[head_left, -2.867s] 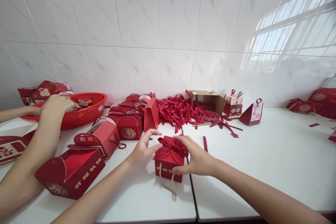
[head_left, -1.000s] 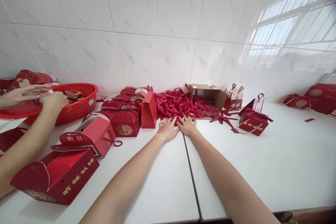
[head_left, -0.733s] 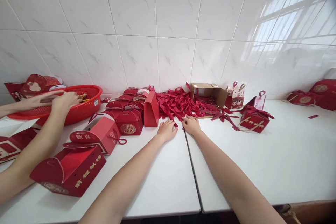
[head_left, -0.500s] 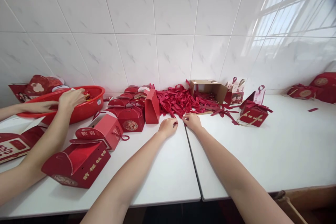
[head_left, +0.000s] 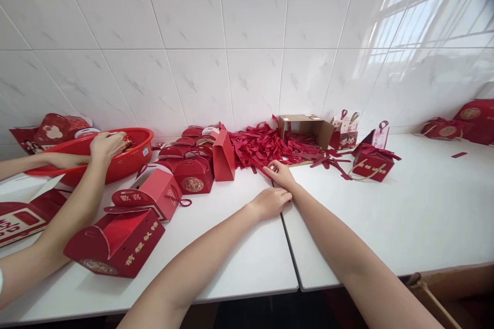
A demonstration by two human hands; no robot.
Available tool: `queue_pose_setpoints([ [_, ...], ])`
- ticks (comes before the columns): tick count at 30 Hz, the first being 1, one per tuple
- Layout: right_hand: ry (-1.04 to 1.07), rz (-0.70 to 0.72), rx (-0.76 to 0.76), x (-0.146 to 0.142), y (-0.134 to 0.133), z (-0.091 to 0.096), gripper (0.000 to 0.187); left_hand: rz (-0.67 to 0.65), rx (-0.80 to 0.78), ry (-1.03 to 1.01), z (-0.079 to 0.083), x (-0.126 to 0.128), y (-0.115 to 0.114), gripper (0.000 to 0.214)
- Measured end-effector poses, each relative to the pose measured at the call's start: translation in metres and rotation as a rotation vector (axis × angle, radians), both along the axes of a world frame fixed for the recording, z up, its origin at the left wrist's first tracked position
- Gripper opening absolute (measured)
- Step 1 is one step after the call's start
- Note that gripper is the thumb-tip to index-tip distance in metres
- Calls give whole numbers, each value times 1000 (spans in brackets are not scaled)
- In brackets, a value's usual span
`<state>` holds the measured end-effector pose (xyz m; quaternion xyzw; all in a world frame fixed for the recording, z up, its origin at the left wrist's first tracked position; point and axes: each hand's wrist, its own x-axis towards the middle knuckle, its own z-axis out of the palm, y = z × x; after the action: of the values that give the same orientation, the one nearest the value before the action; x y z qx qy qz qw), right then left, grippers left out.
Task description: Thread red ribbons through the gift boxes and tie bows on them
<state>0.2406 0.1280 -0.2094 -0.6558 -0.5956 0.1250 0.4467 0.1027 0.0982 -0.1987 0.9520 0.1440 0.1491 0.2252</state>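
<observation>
My right hand (head_left: 282,175) is at the front edge of a heap of dark red ribbons (head_left: 257,145), its fingers bent and closed on a red ribbon (head_left: 265,170). Just nearer to me, my left hand (head_left: 271,202) lies low over the table beside my right wrist. Its fingers are curled together, and what they hold, if anything, is hidden. A standing red carton (head_left: 224,157) is left of the ribbons. Behind my right hand, a brown cardboard box (head_left: 326,131) lies on its side with ribbons spilling from its opening.
Several red gift boxes (head_left: 116,244) stand on the left of the white table (head_left: 432,205). Another person's hands (head_left: 106,146) reach into a red plastic basin (head_left: 142,139). A ribbon-tied red box (head_left: 373,164) stands right. A seam (head_left: 291,247) splits the tabletop.
My left hand has moved right and toward me, from the ribbon edge to beside my right wrist. My right hand has barely moved. The other person's hands stay at the basin.
</observation>
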Motion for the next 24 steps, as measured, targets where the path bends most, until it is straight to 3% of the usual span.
queue_pose_setpoints([
  [3, 45, 133, -42, 1, 2, -4, 33, -16, -162, -69, -3, 3, -11, 3],
  [6, 137, 122, -54, 6, 6, -8, 31, 73, -377, -178, -4, 6, -12, 6],
  [12, 448, -162, 12, 19, 14, -14, 33, 279, -950, -384, 2, 4, 24, 35],
  [16, 694, -393, 95, 29, 17, -17, 33, 388, -1234, -532, 7, -18, 57, 34],
  [20, 920, -532, 170, 45, 18, -17, 33, 509, -1362, -757, 9, -40, 76, 33],
  [24, 1119, -557, 231, 63, 15, -15, 34, 596, -1344, -927, 10, -45, 81, 34],
])
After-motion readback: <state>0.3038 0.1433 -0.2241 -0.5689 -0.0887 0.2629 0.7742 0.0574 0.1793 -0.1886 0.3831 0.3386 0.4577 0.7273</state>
